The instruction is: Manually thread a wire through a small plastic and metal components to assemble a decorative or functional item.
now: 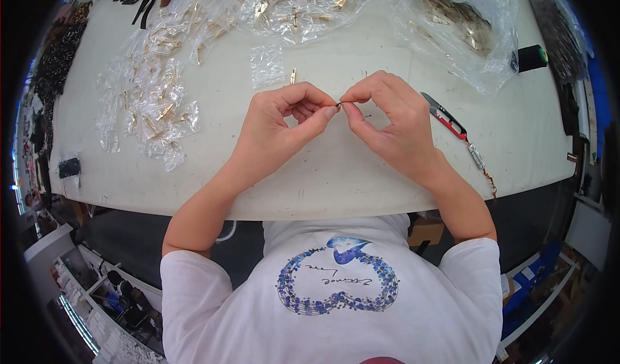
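Over the middle of the table, my left hand [284,117] and my right hand [392,122] meet fingertip to fingertip. Each is closed in a pinch of thumb and forefinger. Between them is a tiny dark strand-like piece [339,105], mostly hidden by the fingertips and too small for me to tell its kind. Just beyond my left hand lies a slim gold metal clip [293,76], beside a small clear plastic bag [267,65]. To the right of my right hand rest thread snips [449,120] with black and red handles, tied to a metal piece and a cord.
Clear bags with gold clips [161,99] spread over the left, and more bagged clips [297,9] lie at the back. A large clear bag [458,21] of metallic pieces fills the back right, near a dark thread spool [532,58]. A black object [69,167] sits at the left edge.
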Action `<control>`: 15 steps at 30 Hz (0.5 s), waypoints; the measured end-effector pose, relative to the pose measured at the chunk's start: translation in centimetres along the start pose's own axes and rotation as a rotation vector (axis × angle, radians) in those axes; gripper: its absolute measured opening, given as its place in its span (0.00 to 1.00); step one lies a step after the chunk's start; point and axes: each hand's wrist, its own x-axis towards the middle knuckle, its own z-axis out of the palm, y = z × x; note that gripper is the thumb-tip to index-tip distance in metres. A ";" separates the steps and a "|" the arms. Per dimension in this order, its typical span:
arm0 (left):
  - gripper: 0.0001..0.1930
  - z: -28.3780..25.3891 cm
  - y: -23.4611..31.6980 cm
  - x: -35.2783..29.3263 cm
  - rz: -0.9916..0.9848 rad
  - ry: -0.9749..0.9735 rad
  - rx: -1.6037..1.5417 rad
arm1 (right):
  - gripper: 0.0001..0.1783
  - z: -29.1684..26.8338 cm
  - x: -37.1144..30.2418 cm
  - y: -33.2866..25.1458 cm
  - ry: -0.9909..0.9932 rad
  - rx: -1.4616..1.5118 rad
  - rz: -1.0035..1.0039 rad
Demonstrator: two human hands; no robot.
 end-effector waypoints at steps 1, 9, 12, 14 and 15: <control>0.05 0.0 0.0 0.0 0.015 0.003 0.026 | 0.07 0.0 0.0 0.0 0.001 -0.003 0.003; 0.05 0.0 0.2 -0.1 -0.041 0.000 0.003 | 0.08 0.0 0.0 -0.2 -0.004 -0.017 -0.009; 0.05 -0.1 0.2 -0.1 -0.069 -0.010 -0.027 | 0.08 0.0 0.0 -0.2 0.002 -0.011 -0.014; 0.05 -0.1 0.1 -0.1 -0.078 -0.015 -0.040 | 0.08 -0.1 0.0 -0.3 -0.009 0.002 0.001; 0.05 -0.1 0.1 -0.1 -0.084 -0.012 -0.046 | 0.08 -0.1 0.0 -0.3 -0.010 0.002 -0.001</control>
